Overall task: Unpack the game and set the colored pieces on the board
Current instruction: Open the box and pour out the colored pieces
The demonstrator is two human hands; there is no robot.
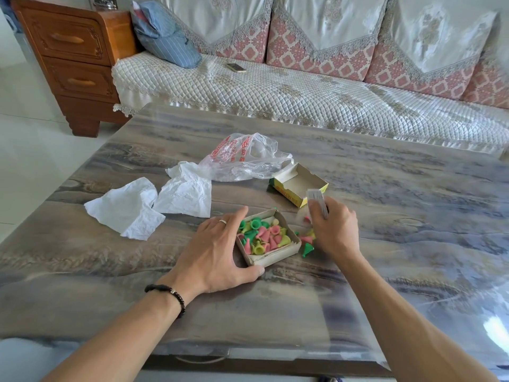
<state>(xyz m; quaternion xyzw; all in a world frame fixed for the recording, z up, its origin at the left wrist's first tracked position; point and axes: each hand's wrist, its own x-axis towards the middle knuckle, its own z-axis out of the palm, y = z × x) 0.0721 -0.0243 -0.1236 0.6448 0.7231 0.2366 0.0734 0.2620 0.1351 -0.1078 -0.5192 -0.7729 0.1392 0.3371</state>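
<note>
A small open cardboard box (272,257) sits on the table, filled with several green, pink and yellow cone-shaped pieces (263,236). My left hand (220,252) lies against the box's left side, thumb at its near corner, fingers spread. My right hand (333,230) is just right of the box and grips a folded whitish paper or thin stack (318,201), held upright and blurred. A few loose pieces, one of them a green piece (307,250), lie on the table beside that hand. The empty yellow box lid (298,186) lies open behind.
A clear plastic bag (248,158) and two crumpled white papers (126,206) (187,191) lie left of the lid. Behind the marble-patterned table (413,216) runs a sofa with a phone (236,67) on it, and a wooden cabinet (71,59) stands at far left.
</note>
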